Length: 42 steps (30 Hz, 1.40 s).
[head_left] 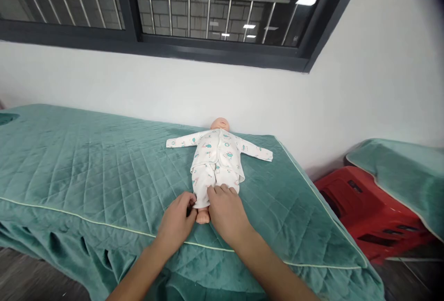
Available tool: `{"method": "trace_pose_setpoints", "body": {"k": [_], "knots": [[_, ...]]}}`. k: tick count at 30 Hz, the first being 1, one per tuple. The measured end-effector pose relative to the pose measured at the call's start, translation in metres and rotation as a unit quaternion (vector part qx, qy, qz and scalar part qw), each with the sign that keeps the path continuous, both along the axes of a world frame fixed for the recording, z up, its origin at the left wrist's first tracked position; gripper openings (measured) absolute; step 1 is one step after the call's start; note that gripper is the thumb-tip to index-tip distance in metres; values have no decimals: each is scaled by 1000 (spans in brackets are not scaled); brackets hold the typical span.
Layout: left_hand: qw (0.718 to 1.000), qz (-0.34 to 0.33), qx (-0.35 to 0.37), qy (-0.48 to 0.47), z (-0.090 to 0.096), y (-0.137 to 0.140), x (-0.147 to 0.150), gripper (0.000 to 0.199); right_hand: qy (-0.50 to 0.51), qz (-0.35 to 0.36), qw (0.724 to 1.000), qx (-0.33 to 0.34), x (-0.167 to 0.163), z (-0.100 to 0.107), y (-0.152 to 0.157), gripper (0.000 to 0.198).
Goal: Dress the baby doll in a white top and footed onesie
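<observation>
Left hand (177, 221), low centre of the frame: fingers curled, a small gap between thumb and forefinger, tips at the outer edge of the trousers (203, 184) hem; whether cloth is pinched, cannot tell. Right hand (228, 213), just right of it: palm down, fingers bent over the other trouser leg, thumb side against the inner edge of the first; any grip beneath is hidden. Between the two, bare foot (203, 216), toes toward the bottom of the frame; the other foot not seen, probably under the right hand. Doll (217, 153) lies on the bed (104, 167), mid-frame, straight up-frame from both hands. Long axis runs from foot to head (220, 124), leaning slightly right as it climbs toward the wall (149, 83). Sleeves (183, 141) spread crosswise, well beyond reach of the fingers as placed. Key relation, my reading: hem and foot sit at the near end of that axis, so cloth would slide along it, up or down frame. Left hand nearer the hem's outer side, right nearer its inner.
</observation>
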State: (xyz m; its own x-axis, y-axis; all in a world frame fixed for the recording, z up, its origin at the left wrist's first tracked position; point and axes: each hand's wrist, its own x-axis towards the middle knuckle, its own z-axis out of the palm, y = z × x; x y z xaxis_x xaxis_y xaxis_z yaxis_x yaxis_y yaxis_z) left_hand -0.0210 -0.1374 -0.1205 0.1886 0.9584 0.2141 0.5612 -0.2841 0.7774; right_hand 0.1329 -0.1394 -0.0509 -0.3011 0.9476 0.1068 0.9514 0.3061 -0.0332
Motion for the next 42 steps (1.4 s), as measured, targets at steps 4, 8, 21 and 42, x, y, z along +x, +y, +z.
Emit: {"method": "trace_pose_setpoints", "body": {"k": [4,8,21,42], "knots": [[997,11,-14,-73,5,-7,-6,12,79,45,996,25,11,0,-10,9],[995,28,-17,-96,8,-19,-14,11,127,88,988,16,12,10,-24,7],[993,-22,118,-10,26,-23,-3,18,292,-21,956,-15,69,-5,-35,33],[976,-49,150,148,48,-6,44,9,312,-87,946,-32,70,-34,-40,6]]}}
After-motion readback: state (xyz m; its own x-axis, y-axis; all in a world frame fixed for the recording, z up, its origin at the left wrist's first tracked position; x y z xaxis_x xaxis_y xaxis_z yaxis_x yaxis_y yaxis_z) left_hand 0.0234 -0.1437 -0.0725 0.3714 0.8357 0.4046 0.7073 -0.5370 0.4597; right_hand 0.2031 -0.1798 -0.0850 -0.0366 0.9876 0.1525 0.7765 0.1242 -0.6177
